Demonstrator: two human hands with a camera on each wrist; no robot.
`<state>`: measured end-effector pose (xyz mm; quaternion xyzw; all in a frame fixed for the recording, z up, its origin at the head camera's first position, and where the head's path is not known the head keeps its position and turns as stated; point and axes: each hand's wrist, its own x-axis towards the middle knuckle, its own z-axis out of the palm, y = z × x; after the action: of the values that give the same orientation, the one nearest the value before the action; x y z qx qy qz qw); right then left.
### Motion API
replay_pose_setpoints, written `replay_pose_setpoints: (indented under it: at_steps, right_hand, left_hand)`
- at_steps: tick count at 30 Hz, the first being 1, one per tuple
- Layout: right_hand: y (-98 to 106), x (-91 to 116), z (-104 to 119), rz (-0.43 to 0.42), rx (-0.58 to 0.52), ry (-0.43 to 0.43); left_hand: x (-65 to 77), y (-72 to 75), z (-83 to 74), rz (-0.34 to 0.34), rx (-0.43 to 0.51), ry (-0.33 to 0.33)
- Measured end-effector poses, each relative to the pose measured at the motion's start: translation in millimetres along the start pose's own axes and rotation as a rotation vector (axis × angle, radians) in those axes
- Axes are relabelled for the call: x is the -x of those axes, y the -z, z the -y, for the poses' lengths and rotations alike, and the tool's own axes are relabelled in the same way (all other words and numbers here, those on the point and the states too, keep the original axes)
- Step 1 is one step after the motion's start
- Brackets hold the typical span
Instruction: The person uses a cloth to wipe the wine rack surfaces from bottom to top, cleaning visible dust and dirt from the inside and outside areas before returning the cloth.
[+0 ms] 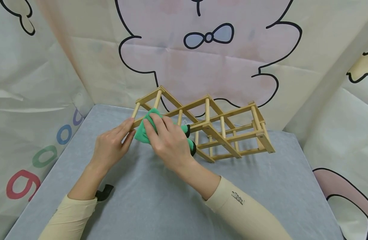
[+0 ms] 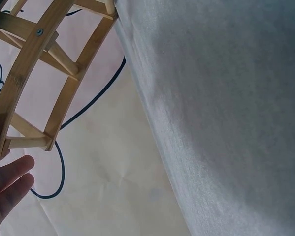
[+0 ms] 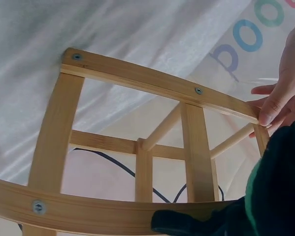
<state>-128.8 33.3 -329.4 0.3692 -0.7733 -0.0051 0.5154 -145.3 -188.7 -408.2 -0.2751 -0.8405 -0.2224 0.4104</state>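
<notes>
A wooden folding rack point(image 1: 222, 141) of slats and round dowels is tilted up off the table, its lattice spread open. My left hand point(image 1: 112, 143) pinches the rack's left end corner; in the right wrist view the thumb of that left hand point(image 3: 280, 93) lies on the slat's end. My right hand point(image 1: 170, 143) holds a green cloth point(image 1: 143, 133) with dark edging over the slat beside the left hand. Seen from the right wrist, the cloth point(image 3: 278, 187) looks dark and covers part of the lower slat. The right hand's fingertips are hidden there.
A grey-blue cloth covers the table point(image 1: 160, 206). Printed fabric walls point(image 1: 91, 60) stand behind it and at both sides, near the rack's far side. A black curved piece point(image 1: 104, 192) juts from the left wrist.
</notes>
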Motion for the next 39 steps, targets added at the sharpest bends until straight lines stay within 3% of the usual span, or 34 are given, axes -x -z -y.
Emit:
replay_pose_setpoints:
  at_steps: [8,27,39]
  right_hand:
    - [1,13,-1,0.015,-0.005,-0.006]
    - [9,71,-9,0.127,-0.028,-0.048]
    - [9,92,-13,0.135,-0.050,-0.056]
  left_hand:
    - [-0.6,0.8,-0.2,0.014,-0.011,0.002]
    - [0.7,-2.3,-0.8,-0.015,-0.004,0.016]
    - [0.9,-3.2,0.0,-0.016,-0.005,0.014]
